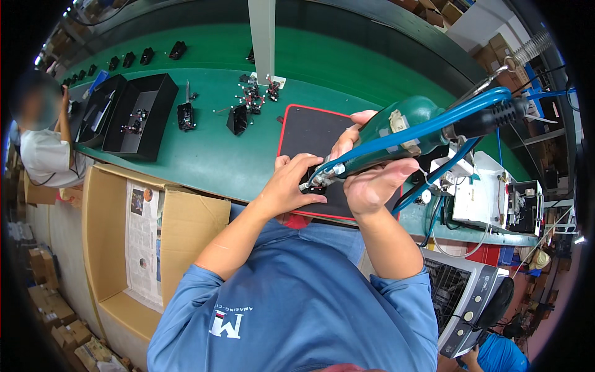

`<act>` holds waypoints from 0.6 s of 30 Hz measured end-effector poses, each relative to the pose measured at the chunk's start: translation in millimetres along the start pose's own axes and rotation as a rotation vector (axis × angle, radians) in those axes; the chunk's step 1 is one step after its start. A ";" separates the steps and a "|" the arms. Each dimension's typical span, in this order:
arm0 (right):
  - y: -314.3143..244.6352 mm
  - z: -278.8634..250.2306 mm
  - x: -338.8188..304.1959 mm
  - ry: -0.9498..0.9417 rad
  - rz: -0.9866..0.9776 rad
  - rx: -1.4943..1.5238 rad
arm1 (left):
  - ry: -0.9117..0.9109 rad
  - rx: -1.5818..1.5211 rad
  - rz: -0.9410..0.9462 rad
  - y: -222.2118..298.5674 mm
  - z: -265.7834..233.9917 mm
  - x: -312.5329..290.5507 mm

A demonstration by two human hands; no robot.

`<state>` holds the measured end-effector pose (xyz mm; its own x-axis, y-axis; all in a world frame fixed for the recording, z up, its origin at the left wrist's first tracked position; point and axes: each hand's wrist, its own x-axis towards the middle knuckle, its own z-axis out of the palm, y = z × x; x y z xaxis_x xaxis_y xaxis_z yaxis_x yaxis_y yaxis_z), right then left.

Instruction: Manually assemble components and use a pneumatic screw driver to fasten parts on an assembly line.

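My right hand [370, 186] is wrapped around a green power screwdriver [421, 121], which is tilted, with its metal tip end down toward my left hand. A blue air hose [458, 111] runs along the tool's body. My left hand [291, 186] is closed around a small black part [318, 188] on the red-edged dark mat [304, 133]. The screwdriver's nose meets the part between my left fingers; my fingers and the tool hide most of the part, so its exact kind does not show.
Black housings with wires [186, 116] and loose wired pieces [251, 99] lie on the green bench, left of a white post [263, 37]. Black trays [139, 118] stand farther left, near a co-worker [49, 136]. An open cardboard box [124, 297] is at my left, a white machine [480, 192] at right.
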<state>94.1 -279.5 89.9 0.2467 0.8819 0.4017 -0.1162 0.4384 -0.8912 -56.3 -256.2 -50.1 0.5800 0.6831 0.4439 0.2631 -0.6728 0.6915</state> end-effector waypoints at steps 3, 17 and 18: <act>3.7 -0.1 -1.6 0.004 0.016 0.008 | -0.009 0.004 -0.002 -1.7 -0.1 0.2; -65.9 -10.0 47.8 0.095 -0.157 0.168 | 0.020 -0.028 -0.078 -0.3 -5.6 9.2; -78.0 -15.1 49.3 0.059 -0.169 0.108 | 0.022 -0.021 -0.068 -6.9 -6.5 16.5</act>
<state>129.9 -272.8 176.0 0.3271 0.7838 0.5278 -0.1700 0.5982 -0.7831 -53.6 -238.5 -43.9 0.5442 0.7334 0.4073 0.2854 -0.6184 0.7322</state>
